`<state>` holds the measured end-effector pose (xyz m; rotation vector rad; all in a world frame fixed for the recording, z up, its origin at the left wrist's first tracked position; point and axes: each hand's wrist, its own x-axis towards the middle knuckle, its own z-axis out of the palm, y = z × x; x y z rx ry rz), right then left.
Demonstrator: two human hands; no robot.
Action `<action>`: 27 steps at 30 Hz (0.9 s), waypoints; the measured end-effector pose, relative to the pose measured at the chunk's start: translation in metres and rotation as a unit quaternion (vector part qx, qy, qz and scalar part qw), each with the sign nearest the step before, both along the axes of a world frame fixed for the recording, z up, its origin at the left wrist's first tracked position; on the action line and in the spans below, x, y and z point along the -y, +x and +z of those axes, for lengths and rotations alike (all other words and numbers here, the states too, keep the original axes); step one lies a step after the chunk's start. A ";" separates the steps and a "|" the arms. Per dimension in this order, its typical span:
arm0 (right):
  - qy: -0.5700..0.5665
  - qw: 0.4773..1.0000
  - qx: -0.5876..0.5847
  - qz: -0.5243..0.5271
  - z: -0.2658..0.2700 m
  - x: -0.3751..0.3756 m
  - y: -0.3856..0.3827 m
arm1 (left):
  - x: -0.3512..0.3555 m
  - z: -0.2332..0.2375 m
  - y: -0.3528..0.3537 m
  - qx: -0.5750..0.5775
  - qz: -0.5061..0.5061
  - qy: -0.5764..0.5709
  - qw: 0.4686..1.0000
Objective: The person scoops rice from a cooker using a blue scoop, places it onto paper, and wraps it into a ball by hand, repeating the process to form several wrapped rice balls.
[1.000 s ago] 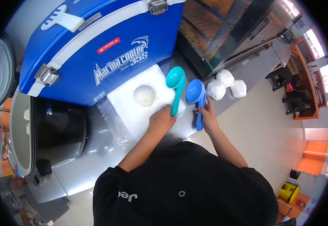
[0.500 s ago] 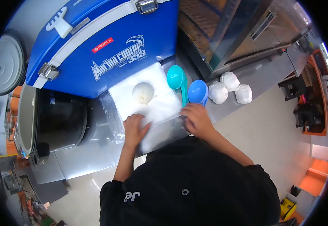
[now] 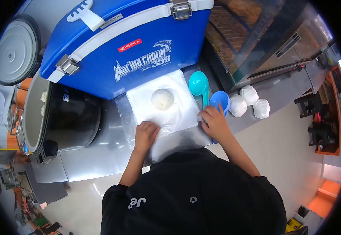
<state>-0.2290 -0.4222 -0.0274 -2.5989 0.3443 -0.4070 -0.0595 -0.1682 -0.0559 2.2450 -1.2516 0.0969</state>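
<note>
A round mound of what looks like white rice (image 3: 162, 99) sits on the sheet of white paper (image 3: 182, 111), which lies on the steel counter. At the sheet's near edge, my left hand (image 3: 146, 135) is closed, thumb and fingers pressed on the paper. My right hand (image 3: 216, 123) is at the right corner, thumb and forefinger together at the paper, though the grip is partly hidden. One of its outer fingers reaches up over the blue scoop (image 3: 218, 100). Beside that scoop lies a teal scoop (image 3: 198, 83). Three white wrapped balls (image 3: 238, 105) stand together further right.
A large blue cooler (image 3: 139, 51) stands behind the paper. On the left is a dark round pot (image 3: 74, 121) with white rice inside, and a grey lid (image 3: 15, 53) beyond it. A glass-sided cabinet (image 3: 252, 43) stands at the back right. The steel counter (image 3: 96, 156) ends close to my body.
The view has shifted, so the counter things appear further right. My left fingers have drawn together at the paper's edge. My right hand has one finger raised over the blue scoop.
</note>
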 end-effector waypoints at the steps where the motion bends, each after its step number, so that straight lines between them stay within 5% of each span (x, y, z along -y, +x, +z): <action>1: -0.017 1.000 -0.013 0.016 0.004 -0.006 -0.001 | 0.001 0.000 0.006 -0.013 -0.018 -0.015 1.000; 9: -0.108 0.991 -0.020 0.083 0.004 -0.013 0.038 | -0.005 0.023 0.036 0.031 -0.091 0.010 0.995; 15: -0.003 0.994 0.003 0.111 0.005 -0.017 0.041 | -0.032 0.023 0.059 0.091 -0.197 0.127 0.968; 21: -0.001 0.993 -0.014 0.118 -0.005 -0.045 0.004 | -0.067 0.035 0.043 0.093 -0.237 0.105 0.961; 27: 0.074 0.993 0.060 0.063 -0.029 -0.062 -0.006 | -0.079 0.029 0.049 -0.101 -0.118 -0.103 0.983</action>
